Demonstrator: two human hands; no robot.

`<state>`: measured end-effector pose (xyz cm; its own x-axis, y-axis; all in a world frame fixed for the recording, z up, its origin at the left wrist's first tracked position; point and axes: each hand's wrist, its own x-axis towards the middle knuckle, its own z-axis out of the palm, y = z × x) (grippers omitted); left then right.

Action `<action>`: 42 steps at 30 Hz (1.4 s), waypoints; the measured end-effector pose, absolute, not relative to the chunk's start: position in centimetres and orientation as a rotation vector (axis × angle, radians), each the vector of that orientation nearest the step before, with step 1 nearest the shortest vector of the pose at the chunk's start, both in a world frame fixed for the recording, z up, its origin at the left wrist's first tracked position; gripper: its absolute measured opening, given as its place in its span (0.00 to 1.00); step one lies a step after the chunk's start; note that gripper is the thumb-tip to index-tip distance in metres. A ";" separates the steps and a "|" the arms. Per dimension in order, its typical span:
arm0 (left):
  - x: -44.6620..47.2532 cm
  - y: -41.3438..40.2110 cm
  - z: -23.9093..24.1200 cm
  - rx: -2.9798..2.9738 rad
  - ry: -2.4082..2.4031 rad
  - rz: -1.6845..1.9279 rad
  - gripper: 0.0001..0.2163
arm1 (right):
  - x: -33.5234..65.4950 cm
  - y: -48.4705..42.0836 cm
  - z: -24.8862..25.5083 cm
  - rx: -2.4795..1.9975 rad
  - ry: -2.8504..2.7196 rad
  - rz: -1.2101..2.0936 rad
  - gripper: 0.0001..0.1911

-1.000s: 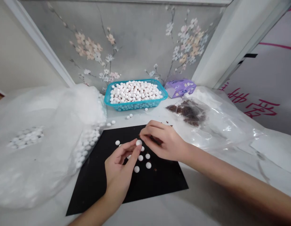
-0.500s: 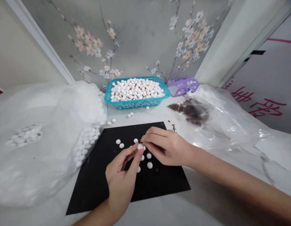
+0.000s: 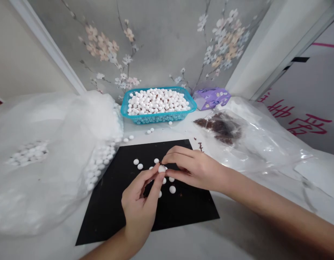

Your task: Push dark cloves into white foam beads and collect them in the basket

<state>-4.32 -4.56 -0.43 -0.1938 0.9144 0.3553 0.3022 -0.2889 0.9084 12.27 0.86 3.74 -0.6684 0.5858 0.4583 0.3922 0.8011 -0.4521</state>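
My left hand (image 3: 140, 202) pinches a small white ball (image 3: 162, 168) between thumb and forefinger above a black mat (image 3: 110, 209). My right hand (image 3: 194, 168) meets it from the right, its fingertips pressed together against the ball; whether they hold a small piece is hidden. Several more white balls (image 3: 172, 189) lie loose on the mat under and beside my fingers, with a few dark crumbs.
A teal basket (image 3: 158, 117) full of white balls stands at the back. A large clear bag (image 3: 48, 159) of white balls lies on the left. A clear bag with dark brown dried pieces (image 3: 221, 126) lies on the right, a purple packet (image 3: 211, 98) behind it.
Both hands have drifted slightly down and toward me, and the right fingertips have closed onto the white ball held by the left hand.
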 end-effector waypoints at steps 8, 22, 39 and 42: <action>-4.4 -4.6 -0.6 1.544 1.422 1.501 0.10 | 12.2 0.6 3.6 -0.714 -2.377 0.436 0.07; -4.4 -4.7 -0.5 1.526 1.431 1.528 0.08 | 11.7 0.6 3.9 -0.740 -2.226 0.696 0.04; -4.0 -4.4 0.0 2.189 1.221 1.127 0.04 | 12.0 13.6 -0.9 -1.846 -1.905 0.379 0.11; -4.0 -4.6 -0.2 2.182 1.224 1.130 0.04 | 11.5 12.9 -0.6 -1.813 -1.912 0.333 0.10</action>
